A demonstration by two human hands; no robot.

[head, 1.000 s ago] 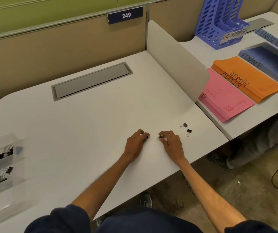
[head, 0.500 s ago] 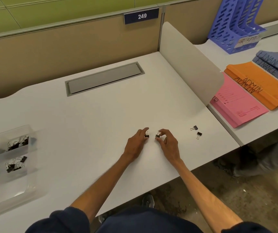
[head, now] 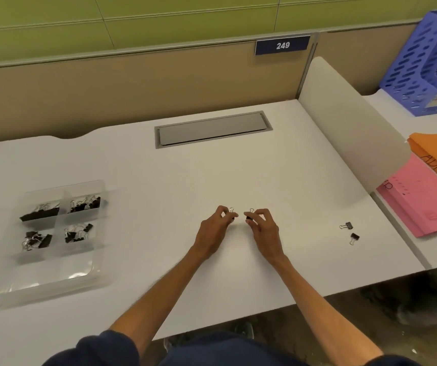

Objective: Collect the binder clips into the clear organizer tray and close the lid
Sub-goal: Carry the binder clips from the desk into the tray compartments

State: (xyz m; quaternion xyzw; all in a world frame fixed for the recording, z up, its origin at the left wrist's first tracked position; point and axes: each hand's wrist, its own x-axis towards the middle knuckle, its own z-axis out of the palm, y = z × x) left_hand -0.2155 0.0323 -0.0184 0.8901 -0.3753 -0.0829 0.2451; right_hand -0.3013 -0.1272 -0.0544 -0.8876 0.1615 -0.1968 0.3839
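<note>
Both hands hold one binder clip each at mid-counter; tray lid open.

We note the left hand (head: pixel 213 233) pinching a small black clip (head: pixel 232 210) between thumb and fingertips, wire handles up, and the right hand (head: pixel 263 231) pinching a second clip (head: pixel 249 217) the same way; the two hands sit just beside each other, low over the white counter (head: pixel 159 180). Well to the right, near the counter edge, we see a far loose clip (head: pixel 347 225) and a near loose clip (head: pixel 354 236) lying close together but apart. The clear organizer tray (head: pixel 90 184) sits well to the left; its four visible compartments each hold black clips. Its lid (head: pixel 53 281) lies open, flat on the near side. Pink and orange folders (head: pixel 423 204) lie on the neighbouring desk.
</note>
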